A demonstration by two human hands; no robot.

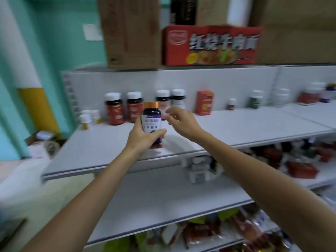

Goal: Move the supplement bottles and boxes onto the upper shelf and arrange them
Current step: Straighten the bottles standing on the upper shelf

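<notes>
Head view: the left grip (pixel 143 137) is grasping an upright orange-capped bottle (pixel 151 120) over the upper shelf (pixel 101 142), in front of the red-labelled bottles (pixel 114 110). The right grip (pixel 179 120) is hovering just beside it, released, fingers loosely curled.

**Orange-capped bottle above the shelf, others along the back**

We see a dark orange-capped bottle (pixel 151 122) with a purple-and-white label, upright, gripped low in our left hand (pixel 143 138) just above the white upper shelf (pixel 101 148). At the back stand two red-labelled bottles (pixel 114 110), two paler white-capped bottles (pixel 171 99), an upright red box (pixel 205 102), a small brown bottle (pixel 231 104) and a green-labelled bottle (pixel 255 100). Small yellow-based bottles (pixel 85 120) cluster at the left end.
</notes>
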